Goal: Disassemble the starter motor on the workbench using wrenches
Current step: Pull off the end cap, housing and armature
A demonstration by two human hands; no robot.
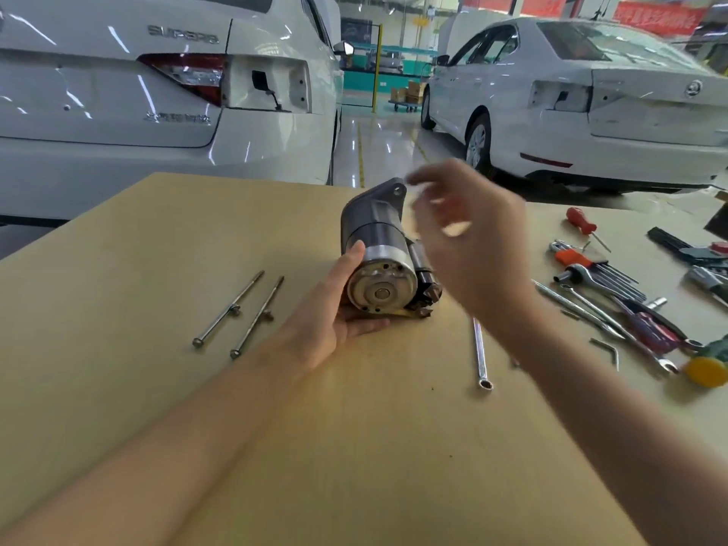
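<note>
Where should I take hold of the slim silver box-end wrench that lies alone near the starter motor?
Pinch the slim silver box-end wrench at mid-shaft, coming from above with finger and thumb across its width. It lies flat on the tan workbench, pointing away from you, with bare surface on both sides.

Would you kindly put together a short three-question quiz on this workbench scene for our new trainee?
1. True or false: the left hand grips the starter motor.
2. How many long bolts lie left of the motor on the workbench?
3. The loose wrench nearest the motor lies: A) left of it, B) on its right, nearer the camera, C) on top of it.

Key: 1 true; 2 two; 3 B. The right hand is blurred above the motor, holding nothing visible.
</note>
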